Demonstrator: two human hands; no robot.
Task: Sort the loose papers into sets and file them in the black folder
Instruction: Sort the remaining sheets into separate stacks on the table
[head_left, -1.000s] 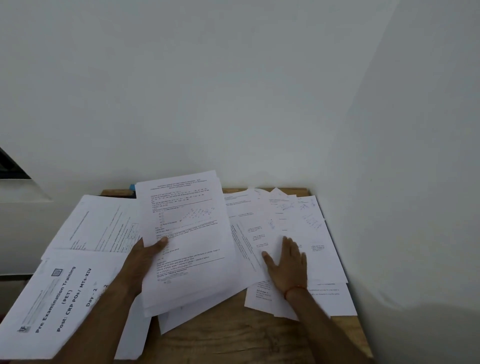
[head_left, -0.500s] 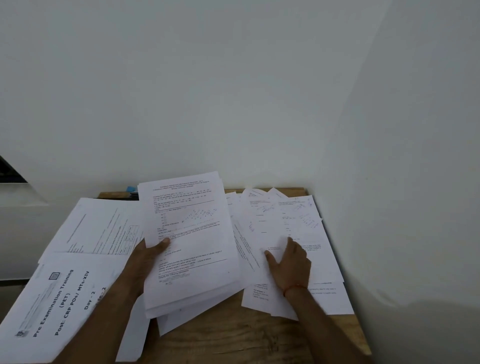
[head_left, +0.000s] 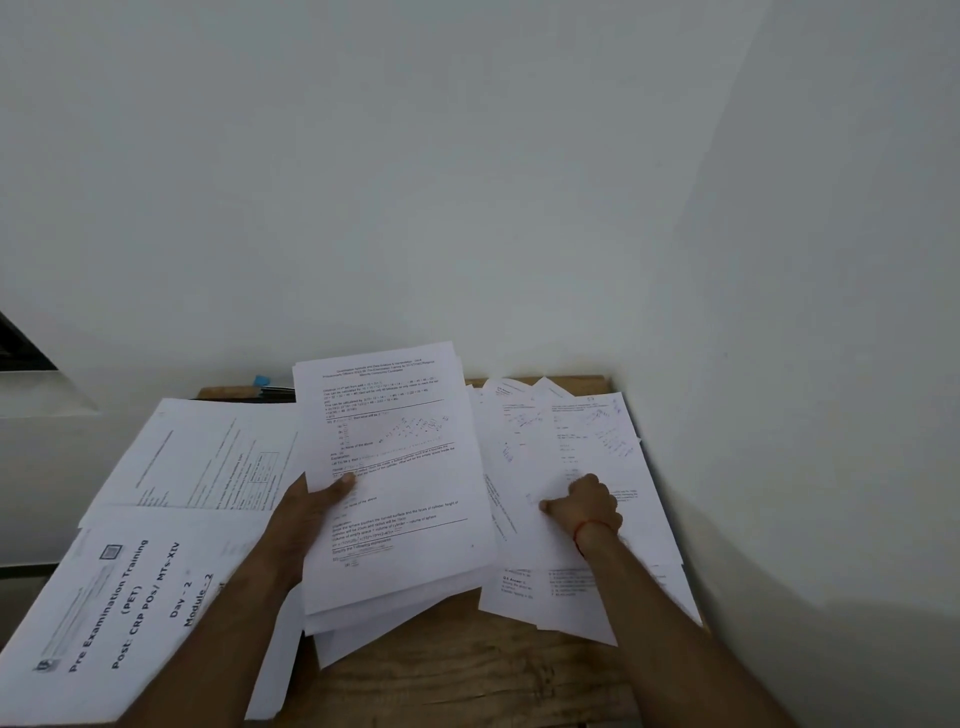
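Over the middle of the wooden table our left hand gripped a stack of papers, thumb on top, while at the table's right side our right hand clutched the loose sheets with curled fingers.

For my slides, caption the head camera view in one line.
Left hand holds a stack of printed white sheets while the right hand pinches scattered white pages on a wooden table.

Two hands show, the left hand and the right hand, over one bench. There is one held stack, one cover sheet and one blue object; the loose sheets overlap too much to count.
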